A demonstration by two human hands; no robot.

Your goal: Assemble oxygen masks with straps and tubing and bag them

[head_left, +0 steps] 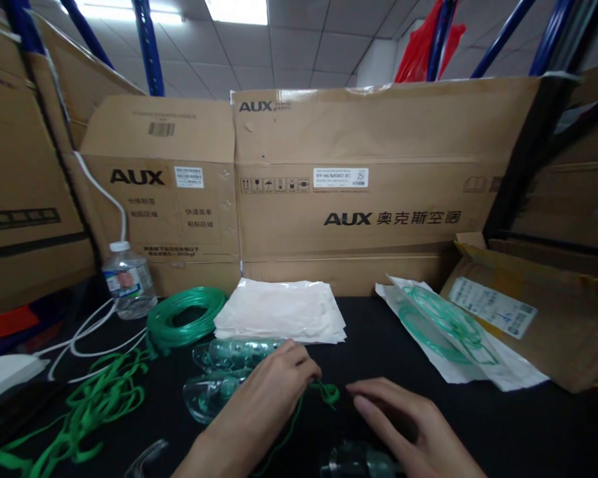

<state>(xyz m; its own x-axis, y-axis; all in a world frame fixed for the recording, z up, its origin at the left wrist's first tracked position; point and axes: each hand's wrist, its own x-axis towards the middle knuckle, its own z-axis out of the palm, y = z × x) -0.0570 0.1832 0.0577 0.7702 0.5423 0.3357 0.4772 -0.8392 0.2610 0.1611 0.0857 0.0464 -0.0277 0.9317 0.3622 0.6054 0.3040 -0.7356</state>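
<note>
One clear plastic piece [359,461] is lying nearest, beside my right hand [403,415], whose thumb and fingertips are curving slightly apart. On the left, my left hand [282,378] is bending over a green strap [331,393]; I cannot tell whether its fingers are clamping it. Clear masks [206,398] are lying left of it. Farther, white bags [282,312] are lying before cardboard [279,232].
</note>
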